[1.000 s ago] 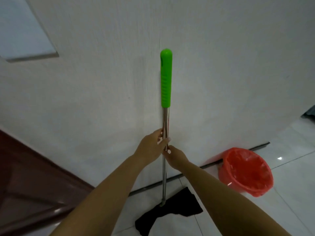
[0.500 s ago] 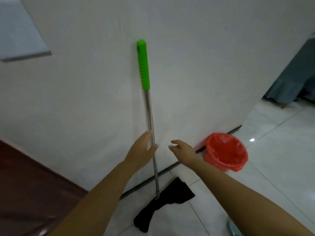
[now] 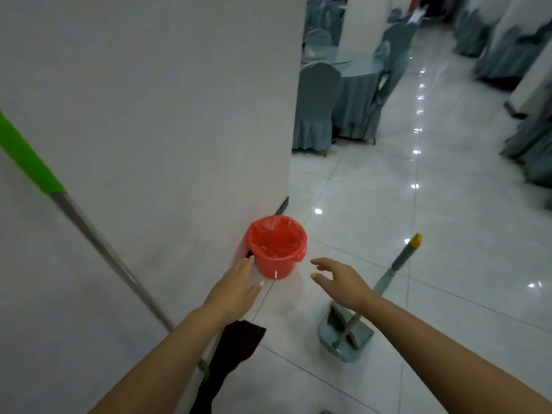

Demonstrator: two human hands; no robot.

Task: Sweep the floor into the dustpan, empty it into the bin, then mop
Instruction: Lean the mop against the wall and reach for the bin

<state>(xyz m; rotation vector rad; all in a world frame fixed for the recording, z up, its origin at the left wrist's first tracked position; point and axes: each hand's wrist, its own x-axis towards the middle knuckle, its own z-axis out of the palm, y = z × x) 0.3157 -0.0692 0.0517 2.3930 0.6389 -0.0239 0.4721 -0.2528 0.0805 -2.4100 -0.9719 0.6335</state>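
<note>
The mop [image 3: 98, 243], a steel pole with a green grip and a black cloth head [image 3: 230, 357], leans against the white wall at the left, held by neither hand. A red bin [image 3: 276, 248] lined with a red bag stands on the floor at the wall's corner. My left hand [image 3: 236, 286] is stretched out, fingers straight, just left of and below the bin. My right hand [image 3: 340, 280] is spread and empty to the bin's right. A grey-blue dustpan [image 3: 346, 331] with a long handle tipped yellow [image 3: 415, 240] stands on the tiles below my right hand.
Glossy white floor tiles [image 3: 433, 264] stretch away to the right. Round tables and chairs in blue-grey covers [image 3: 316, 106] stand behind the wall's corner and along the far right. White pillars rise at the back.
Both hands have left the mop pole, which now leans on the wall. My view has swung right, bringing the bin, the dustpan and the dining room into sight. Both hands now reach toward the bin.
</note>
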